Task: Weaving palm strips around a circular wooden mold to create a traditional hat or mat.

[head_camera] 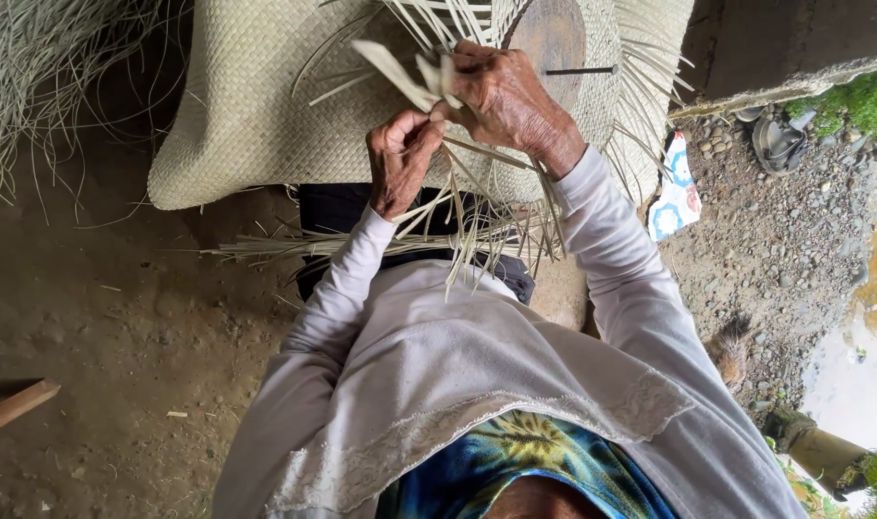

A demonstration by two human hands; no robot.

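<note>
A pale woven straw mat [246,106] lies over my lap, its unwoven strips fanning out along the edge. My left hand [400,159] is closed, pinching a few straw strips [400,72] at the mat's edge. My right hand [506,96] sits just above and to the right, touching the left hand, with its fingers folded over the same flat strips. A loose bundle of thin strips [361,245] lies across my lap below both hands. I wear white long sleeves.
A round wooden block [554,38] with a dark thin rod [582,70] lies under the mat's right part. More loose fibre strips [25,77] hang at top left. A wooden stick [15,408] lies on the dirt floor. A sandal [779,144] and a blue-white wrapper [677,187] lie on gravel at right.
</note>
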